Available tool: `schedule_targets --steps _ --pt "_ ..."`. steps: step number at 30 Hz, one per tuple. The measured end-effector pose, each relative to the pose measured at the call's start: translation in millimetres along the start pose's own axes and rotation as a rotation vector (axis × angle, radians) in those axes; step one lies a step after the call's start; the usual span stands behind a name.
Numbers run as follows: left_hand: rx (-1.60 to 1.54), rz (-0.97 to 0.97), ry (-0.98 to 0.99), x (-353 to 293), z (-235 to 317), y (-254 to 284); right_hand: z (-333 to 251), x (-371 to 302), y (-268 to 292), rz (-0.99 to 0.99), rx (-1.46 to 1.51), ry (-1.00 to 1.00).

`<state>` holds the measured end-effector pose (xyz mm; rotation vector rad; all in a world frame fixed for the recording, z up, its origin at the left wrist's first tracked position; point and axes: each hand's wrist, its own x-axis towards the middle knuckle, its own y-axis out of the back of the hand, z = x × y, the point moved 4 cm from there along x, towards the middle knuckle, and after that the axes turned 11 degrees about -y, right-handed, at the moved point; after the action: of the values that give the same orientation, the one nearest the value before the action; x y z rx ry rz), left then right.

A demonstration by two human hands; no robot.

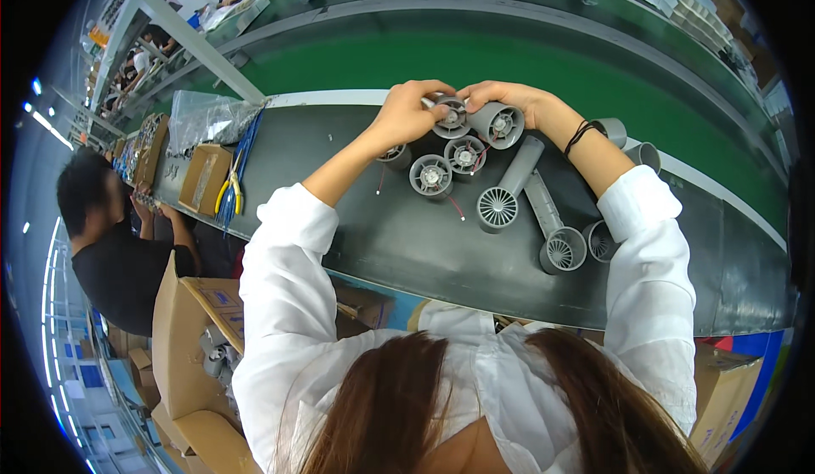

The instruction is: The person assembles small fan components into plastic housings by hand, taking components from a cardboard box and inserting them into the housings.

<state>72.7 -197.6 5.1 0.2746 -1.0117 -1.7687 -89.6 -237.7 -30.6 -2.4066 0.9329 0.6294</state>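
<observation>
My left hand is closed on a small grey round fan unit, its thumb and fingers at the rim. Curled over the top of a larger grey fan housing is my right hand, its fingertips close to the left one. Both pieces are at the far side of the dark worktop. Just nearer lie more fan units, one with red wires and another with a thin lead trailing from it. A further grey unit sits partly under my left wrist.
Grey handheld-fan bodies with slotted grilles lie right of centre, one nearer me. Grey tube ends stand beyond my right forearm. Yellow-handled pliers, blue wires and a carton are left. A co-worker sits there.
</observation>
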Motion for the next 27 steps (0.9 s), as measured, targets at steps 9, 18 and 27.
schedule_targets --steps 9,18,27 --pt "-0.081 -0.033 0.236 0 -80 4 -6 -12 12 0.332 -0.055 0.116" --pt "0.020 -0.133 0.271 7 -77 14 -33 -11 25 0.395 -0.136 0.195" --pt "0.222 -0.030 0.030 -2 -69 36 -25 52 -6 0.257 0.020 0.037"
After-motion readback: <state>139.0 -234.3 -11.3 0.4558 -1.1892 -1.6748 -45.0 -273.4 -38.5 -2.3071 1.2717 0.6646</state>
